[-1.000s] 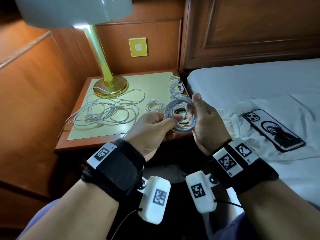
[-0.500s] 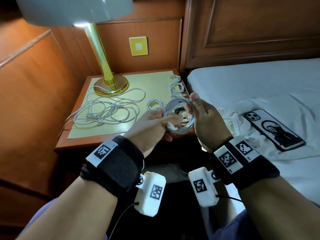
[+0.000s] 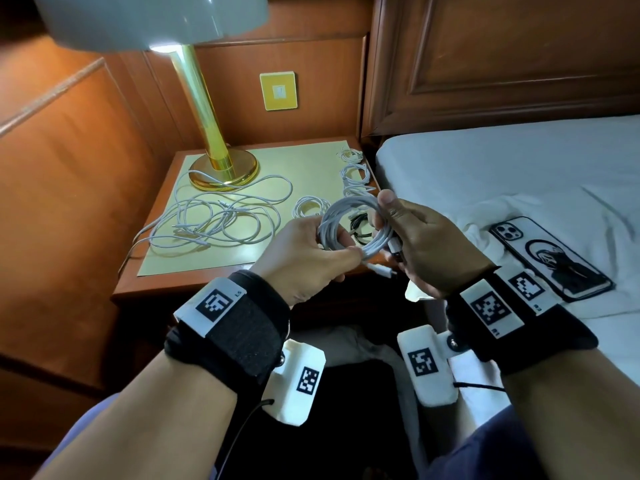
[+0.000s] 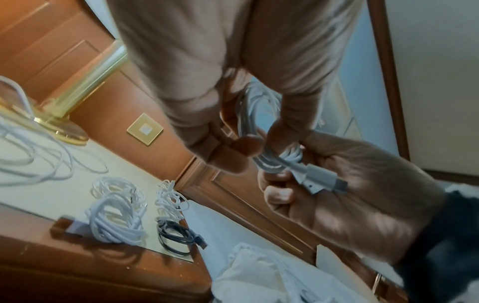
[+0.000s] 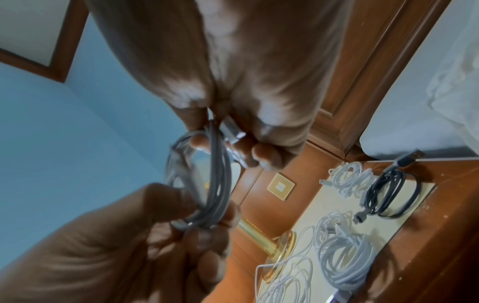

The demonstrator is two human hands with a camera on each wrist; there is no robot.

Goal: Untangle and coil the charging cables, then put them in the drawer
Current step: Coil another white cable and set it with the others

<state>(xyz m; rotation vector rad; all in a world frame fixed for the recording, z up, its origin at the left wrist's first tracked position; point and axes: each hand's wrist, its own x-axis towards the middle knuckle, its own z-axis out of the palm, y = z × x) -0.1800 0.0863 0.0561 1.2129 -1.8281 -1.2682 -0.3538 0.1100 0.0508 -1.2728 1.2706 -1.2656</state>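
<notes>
Left hand [image 3: 304, 258] and right hand [image 3: 426, 244] both grasp one white cable coil [image 3: 349, 216]
Black coil [image 3: 358, 225] on the bench half hidden behind it

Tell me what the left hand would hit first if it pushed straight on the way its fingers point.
Probably the right hand: the left hand points across the white cable coil both hands hold, with the right hand just beyond. Depth is hard to judge; the black coiled cable lies farther on.

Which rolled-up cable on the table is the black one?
The black coil at the nightstand's front corner nearest the bed. Every other coil there is white.
</notes>
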